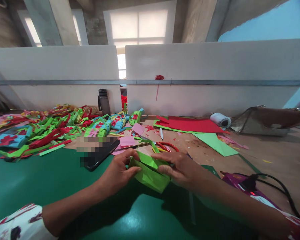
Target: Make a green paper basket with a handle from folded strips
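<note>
Between my two hands is a small folded green paper box, its opening facing up, held above the green table surface. My left hand pinches its left end, thumb on the near wall and fingers behind. At the right end my right hand grips the same box with thumb and fingers. Just beyond it lie red-handled scissors, partly covered by a green paper strip. A black phone rests left of my left hand, and pink paper pieces lie behind.
Decorated paper baskets and strips pile up at the left. Red sheets and a light green sheet lie back right. A dark bottle, a white roll, a handbag and a purple power strip with a cable stand around.
</note>
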### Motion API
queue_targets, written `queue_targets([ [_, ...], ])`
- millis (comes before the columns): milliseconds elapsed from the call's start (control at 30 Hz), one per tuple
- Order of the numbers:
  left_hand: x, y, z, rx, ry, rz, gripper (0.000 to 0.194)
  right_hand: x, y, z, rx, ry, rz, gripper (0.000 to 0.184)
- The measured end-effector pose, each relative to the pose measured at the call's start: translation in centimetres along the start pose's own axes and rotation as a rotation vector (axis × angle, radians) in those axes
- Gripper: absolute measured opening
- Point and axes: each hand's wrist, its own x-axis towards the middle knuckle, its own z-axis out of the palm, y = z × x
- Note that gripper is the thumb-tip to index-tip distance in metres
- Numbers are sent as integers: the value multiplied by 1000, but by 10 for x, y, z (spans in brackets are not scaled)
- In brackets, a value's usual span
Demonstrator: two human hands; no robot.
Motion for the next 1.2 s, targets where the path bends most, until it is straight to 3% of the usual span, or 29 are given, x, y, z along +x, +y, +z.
queue_targets([
  [200, -3, -4, 7, -38, -10, -25, 15, -1, 2, 14, -94, 133, 36, 23],
  [400, -5, -3, 14, -48, 51, -65, 17, -3, 3, 22, -211, 157, 36, 22],
  [667, -3, 2, 17, -121, 109, -88, 18, -9, 5, 38, -593, 227, -110, 25],
  [867, -3, 2, 16, -145, 109, -70, 18, -10, 0, 44, -674, 242, -161, 55],
  [967, -5, 4, 18, -195, 118, -52, 24, -9, 1, 46, -671, 263, -195, 48],
  [1133, -6, 11, 18, -401, 83, -94, 54, -10, 3, 45, -669, 298, -255, 34],
  [1200, -5, 14, 18, -455, 59, -153, 49, -10, 4, 44, -687, 307, -261, 35],
])
